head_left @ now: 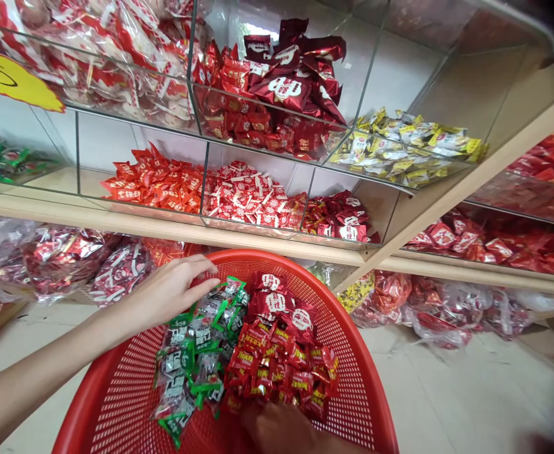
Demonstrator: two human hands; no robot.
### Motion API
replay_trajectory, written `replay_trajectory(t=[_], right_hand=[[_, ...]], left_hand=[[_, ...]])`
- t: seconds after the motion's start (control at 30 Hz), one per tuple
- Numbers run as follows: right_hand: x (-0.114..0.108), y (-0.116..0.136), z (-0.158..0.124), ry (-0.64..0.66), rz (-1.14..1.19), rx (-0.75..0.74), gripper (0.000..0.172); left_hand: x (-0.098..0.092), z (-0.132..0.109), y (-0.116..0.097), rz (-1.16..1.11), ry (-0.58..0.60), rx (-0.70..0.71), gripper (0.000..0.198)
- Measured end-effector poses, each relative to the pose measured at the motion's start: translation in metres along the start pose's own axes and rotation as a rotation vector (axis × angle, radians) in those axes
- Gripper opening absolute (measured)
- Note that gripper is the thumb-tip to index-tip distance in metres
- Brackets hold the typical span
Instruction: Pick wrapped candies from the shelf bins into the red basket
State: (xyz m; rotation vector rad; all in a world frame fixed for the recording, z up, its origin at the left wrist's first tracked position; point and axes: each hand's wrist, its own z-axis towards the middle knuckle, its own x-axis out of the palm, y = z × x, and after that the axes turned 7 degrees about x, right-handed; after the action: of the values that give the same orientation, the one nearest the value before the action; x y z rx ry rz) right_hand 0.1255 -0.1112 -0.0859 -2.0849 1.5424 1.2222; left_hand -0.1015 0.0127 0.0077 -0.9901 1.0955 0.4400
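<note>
A round red plastic basket (366,353) with perforated walls holds wrapped candies. Green-and-clear wrapped candies (196,353) lie on its left side. Small red candies with yellow lettering (281,362) fill the right side, and several larger dark red packets (274,302) lie behind them. My left hand (177,287) reaches over the basket's left rim, fingers loosely extended and thumb apart, beside the green candies with nothing visible in it. Low in the basket, my right hand (279,429) is in shadow at the near edge of the red candies; its fingers are hidden.
Clear shelf bins ahead hold orange-red candies (158,183), red-and-white candies (251,195), dark red packets (286,82) and yellow-and-white candies (404,145). A yellow price tag (12,79) hangs upper left. Bagged candies (64,255) sit beneath the wooden shelf edge (92,221).
</note>
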Motion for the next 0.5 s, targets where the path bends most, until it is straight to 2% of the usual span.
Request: replay_trajectory(t=[0.1,0.17,0.23,0.33,0.4,0.5], right_hand=[[-0.018,-0.011,-0.015,0.129,0.405,-0.037,0.032],[-0.028,-0.020,-0.025,0.194,0.718,-0.005,0.036],[-0.033,-0.028,-0.031,0.212,0.970,0.038,0.037],[-0.038,-0.037,-0.036,0.159,1.303,0.049,0.032],[-0.042,-0.043,-0.038,0.107,1.438,0.040,0.030],[-0.049,-0.048,-0.042,0.050,1.426,0.032,0.030]], left_hand=[[0.000,-0.001,0.000,-0.005,-0.013,0.003,0.029],[0.000,-0.002,0.001,-0.016,-0.014,0.006,0.029],[0.000,-0.003,0.001,-0.029,-0.012,0.005,0.030],[-0.001,-0.003,0.001,-0.041,-0.011,0.005,0.029],[-0.001,-0.002,0.001,-0.042,-0.011,0.013,0.029],[-0.001,-0.002,0.000,-0.047,-0.012,0.022,0.029]])
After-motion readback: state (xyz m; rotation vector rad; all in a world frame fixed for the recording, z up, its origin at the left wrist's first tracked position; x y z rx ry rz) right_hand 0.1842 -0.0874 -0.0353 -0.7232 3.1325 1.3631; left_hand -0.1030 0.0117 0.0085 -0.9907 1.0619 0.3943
